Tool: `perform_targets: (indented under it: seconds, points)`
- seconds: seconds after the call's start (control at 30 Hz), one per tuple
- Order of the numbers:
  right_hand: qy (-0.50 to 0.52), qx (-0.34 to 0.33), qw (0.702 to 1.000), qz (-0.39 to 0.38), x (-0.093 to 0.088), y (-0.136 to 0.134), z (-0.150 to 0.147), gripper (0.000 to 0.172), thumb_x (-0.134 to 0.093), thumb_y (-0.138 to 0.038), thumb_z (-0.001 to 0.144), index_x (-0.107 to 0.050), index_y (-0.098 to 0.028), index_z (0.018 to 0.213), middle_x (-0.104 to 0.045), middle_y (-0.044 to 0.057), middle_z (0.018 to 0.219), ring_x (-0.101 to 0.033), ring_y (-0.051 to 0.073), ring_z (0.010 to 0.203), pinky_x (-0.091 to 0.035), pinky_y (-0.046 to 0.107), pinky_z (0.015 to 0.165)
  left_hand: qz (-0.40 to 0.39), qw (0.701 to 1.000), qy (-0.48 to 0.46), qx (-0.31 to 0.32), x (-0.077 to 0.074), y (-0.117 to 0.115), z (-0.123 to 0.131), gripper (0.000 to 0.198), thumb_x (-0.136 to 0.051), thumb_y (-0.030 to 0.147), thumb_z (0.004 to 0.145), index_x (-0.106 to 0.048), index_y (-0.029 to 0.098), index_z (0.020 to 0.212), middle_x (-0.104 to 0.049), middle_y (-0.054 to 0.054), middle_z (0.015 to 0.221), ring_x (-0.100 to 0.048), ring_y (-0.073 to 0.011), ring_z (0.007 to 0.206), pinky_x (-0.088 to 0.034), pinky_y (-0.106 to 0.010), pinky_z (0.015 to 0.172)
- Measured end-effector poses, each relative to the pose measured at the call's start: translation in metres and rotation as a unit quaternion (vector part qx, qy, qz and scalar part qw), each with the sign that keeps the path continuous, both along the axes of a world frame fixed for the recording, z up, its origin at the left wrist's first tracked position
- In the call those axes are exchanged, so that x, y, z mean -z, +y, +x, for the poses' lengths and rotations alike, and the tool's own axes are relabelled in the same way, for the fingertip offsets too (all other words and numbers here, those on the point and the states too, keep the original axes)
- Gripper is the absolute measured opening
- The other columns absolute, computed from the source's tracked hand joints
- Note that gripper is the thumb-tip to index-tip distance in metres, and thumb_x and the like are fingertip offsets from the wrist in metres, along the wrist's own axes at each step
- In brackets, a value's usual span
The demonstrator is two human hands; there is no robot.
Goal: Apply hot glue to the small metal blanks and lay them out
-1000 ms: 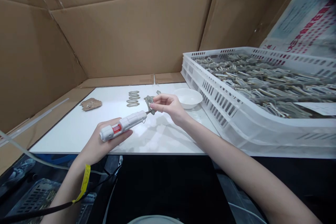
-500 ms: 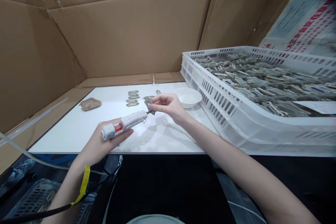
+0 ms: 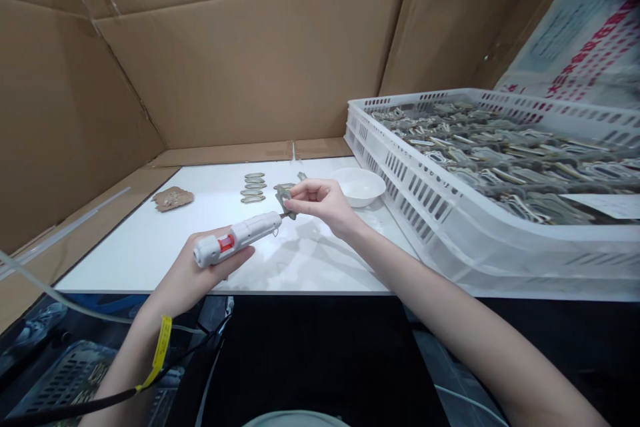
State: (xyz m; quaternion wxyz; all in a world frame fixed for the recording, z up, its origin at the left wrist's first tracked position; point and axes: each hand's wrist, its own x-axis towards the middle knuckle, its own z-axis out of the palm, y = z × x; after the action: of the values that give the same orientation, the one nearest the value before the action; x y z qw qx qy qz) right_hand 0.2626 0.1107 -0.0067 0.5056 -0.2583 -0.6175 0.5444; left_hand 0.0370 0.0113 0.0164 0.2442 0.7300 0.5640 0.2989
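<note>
My left hand [image 3: 203, 273] is closed around a white hot glue gun [image 3: 245, 233] with a red window in its body. The gun's thin nozzle points right and meets the lower end of a small flat grey-green piece [image 3: 287, 203]. Pinched between thumb and fingers, that piece is in my right hand [image 3: 323, 203], which hides part of it. A similar piece [image 3: 283, 186] lies just behind the held one. To the left, a column of several oval grey-green pieces [image 3: 253, 191] rests on the white board [image 3: 200, 233].
A white bowl [image 3: 359, 187] stands behind my right hand. On the right, a large white plastic crate [image 3: 425, 240] holds rows of similar pieces. A torn cardboard scrap [image 3: 173, 199] lies at left. Cardboard walls [image 3: 225, 67] surround the board, and a black cable [image 3: 90, 407] crosses my left forearm.
Almost nothing differs. Both hands keep their places, with the nozzle still at the grey-green piece; the whole view has shifted very slightly.
</note>
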Motion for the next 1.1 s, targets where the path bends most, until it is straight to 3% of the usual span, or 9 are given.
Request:
perform_targets:
  seconds: [0.53,0.83,1.1]
  points:
    - [0.005,0.002,1.0,-0.003,0.0001,0.0001,0.0003,0.03,-0.086,-0.037,0.058,-0.07,-0.017,0.074,-0.07,0.003,0.069,-0.065,0.015,0.064,-0.053,0.029,0.063,0.007,1.0,0.002,-0.01,-0.0019,-0.002,0.002,0.036,-0.062,0.046,0.083,-0.049,0.019,0.063,-0.046,0.004,0.056,-0.043,-0.0102,0.052,-0.037,-0.022,0.048]
    - [0.015,-0.006,1.0,-0.014,-0.0012,0.0003,0.0007,0.029,-0.085,-0.037,0.06,-0.07,-0.016,0.074,-0.07,0.002,0.068,-0.064,0.014,0.063,-0.053,0.031,0.065,0.004,1.0,0.009,-0.011,0.0014,-0.0015,0.0,0.031,-0.06,0.048,0.084,-0.056,0.019,0.074,-0.049,0.003,0.06,-0.046,-0.0114,0.055,-0.04,-0.022,0.049]
    - [0.019,0.01,0.999,-0.029,-0.0022,0.0008,0.0009,0.031,-0.086,-0.039,0.057,-0.069,-0.018,0.072,-0.069,0.001,0.069,-0.063,0.014,0.063,-0.053,0.03,0.064,0.016,0.999,-0.019,-0.033,-0.0054,-0.0033,0.0027,0.031,-0.064,0.047,0.079,-0.056,0.019,0.067,-0.05,0.004,0.055,-0.048,-0.0116,0.05,-0.042,-0.022,0.046]
